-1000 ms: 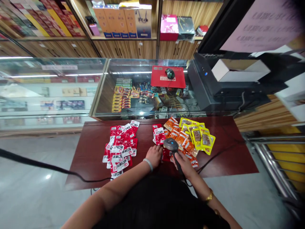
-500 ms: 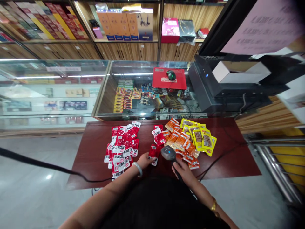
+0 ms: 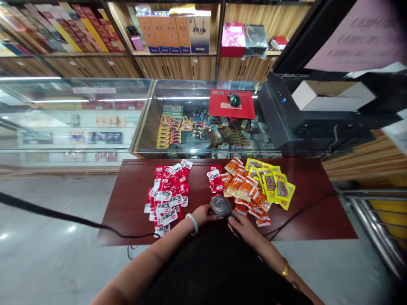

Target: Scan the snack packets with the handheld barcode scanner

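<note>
My right hand (image 3: 244,228) is wrapped round the handle of a dark handheld barcode scanner (image 3: 220,206). The scanner's head covers the fingertips of my left hand (image 3: 202,213), which are closed on a red snack packet, now mostly hidden. Just beyond them lies a small stack of red-and-white snack packets (image 3: 216,181). A larger pile of red-and-white packets (image 3: 168,197) spreads to the left of my left hand. Past the scanner on the right are orange snack packets (image 3: 246,187), with yellow snack packets (image 3: 270,186) beside and partly over them.
The packets lie on a dark red-brown table (image 3: 127,203). Behind it stands a glass display counter (image 3: 190,91) with a red mat (image 3: 218,108) and mouse (image 3: 234,99). Dark equipment and a white box (image 3: 333,95) stand at right. Black cables (image 3: 63,218) cross the left and right sides.
The scanner has come left and nearer to my left hand, now covering the packet there. Its blue light no longer shows. The whole view has shifted slightly.
</note>
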`<state>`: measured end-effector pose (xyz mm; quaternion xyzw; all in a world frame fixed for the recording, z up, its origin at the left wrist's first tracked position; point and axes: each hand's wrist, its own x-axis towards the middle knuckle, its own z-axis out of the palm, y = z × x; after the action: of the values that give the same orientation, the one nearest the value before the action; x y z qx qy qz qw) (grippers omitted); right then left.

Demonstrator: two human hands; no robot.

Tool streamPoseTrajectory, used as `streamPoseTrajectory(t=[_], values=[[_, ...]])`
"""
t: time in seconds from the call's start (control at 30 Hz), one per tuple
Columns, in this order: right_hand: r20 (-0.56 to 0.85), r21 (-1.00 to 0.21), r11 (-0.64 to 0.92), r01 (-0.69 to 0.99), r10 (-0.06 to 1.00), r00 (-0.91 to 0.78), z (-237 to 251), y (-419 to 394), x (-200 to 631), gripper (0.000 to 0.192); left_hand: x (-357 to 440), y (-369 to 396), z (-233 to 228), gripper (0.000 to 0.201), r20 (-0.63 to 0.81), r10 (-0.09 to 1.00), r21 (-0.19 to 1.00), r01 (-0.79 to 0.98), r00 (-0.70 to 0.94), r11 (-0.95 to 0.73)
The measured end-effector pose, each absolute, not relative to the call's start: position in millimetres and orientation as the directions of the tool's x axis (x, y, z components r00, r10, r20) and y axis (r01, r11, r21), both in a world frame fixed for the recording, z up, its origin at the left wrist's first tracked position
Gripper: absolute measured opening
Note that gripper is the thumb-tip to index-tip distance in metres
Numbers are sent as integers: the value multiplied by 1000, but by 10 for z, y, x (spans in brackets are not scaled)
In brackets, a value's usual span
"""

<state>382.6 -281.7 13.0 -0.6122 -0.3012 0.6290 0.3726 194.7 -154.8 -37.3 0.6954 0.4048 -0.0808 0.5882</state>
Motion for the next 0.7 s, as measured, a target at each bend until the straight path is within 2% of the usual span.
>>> streamPoseTrajectory(t=[0.07,0.13,0.23,0.37,0.47,0.6,0.7], values=[[-493,-870,-493,-9,870,5,158,-2743,3816,47,1843,-1479,-194,48,-526,548,662,718,650,-215],[-443,-895,-440,76,896,-32,182,-2652,3795,45,1669,-1415,-69,53,-450,657,520,776,605,-358],[-430,-897,-417,146,899,-77,191,-2527,3754,45,1375,-1358,-53,65,-343,771,331,838,536,-435],[-437,-890,-419,179,896,-80,182,-2425,3719,47,1189,-1371,-259,80,-307,806,153,862,506,-483],[-438,-890,-424,165,897,-59,190,-2388,3719,45,1236,-1448,-382,79,-331,761,140,827,558,-545],[-449,-889,-444,109,893,-26,197,-2384,3727,41,1340,-1524,-377,80,-330,653,265,731,681,-629],[-456,-886,-454,92,890,-3,176,-2405,3729,39,1367,-1441,-310,71,-274,724,302,771,633,-561]])
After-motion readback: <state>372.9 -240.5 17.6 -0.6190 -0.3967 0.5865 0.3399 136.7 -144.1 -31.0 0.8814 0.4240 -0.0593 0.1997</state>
